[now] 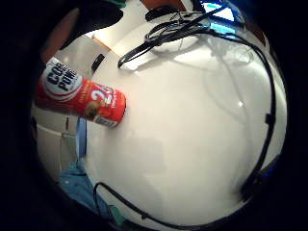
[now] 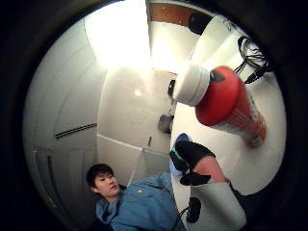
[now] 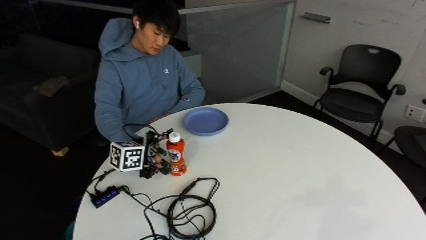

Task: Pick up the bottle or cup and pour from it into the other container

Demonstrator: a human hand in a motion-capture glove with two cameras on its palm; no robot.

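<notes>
The bottle (image 3: pixel 176 155) is red-orange with a white cap and a white-and-red printed label, standing upright on the round white table (image 3: pixel 293 165) near its edge on the person's side. The right hand (image 3: pixel 154 159) is beside it, close to touching; I cannot tell whether its fingers are curled or straight. A blue plate (image 3: pixel 206 121) lies well apart, further along the same edge. Bare tabletop stretches beyond both.
</notes>
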